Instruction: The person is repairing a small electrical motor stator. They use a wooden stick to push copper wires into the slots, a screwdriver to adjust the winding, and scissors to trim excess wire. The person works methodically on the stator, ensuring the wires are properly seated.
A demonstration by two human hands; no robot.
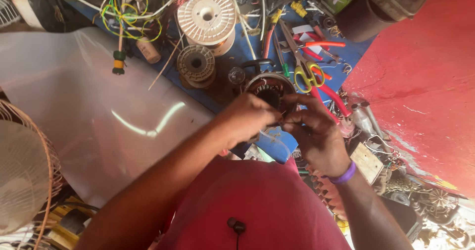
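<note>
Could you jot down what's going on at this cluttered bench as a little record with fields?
Left hand: fingers closed on the motor stator
Right hand: fingertips pinching at the stator's lower edge
Just beyond: yellow-handled scissors, red-handled pliers
Further back: white empty spool, smaller spool, tangle of green-yellow wires
Surface: blue workbench
Far left: fan guard

A white plastic spool [206, 15] lies on the blue tabletop [232, 57], with a smaller grey spool [196, 63] just below it. Yellow-handled scissors [306, 72] lie beside red-handled pliers [321, 44]. A tangle of green and yellow wires [129, 10] sits at the upper left. A fan guard [29, 171] shows at the left edge.
</note>
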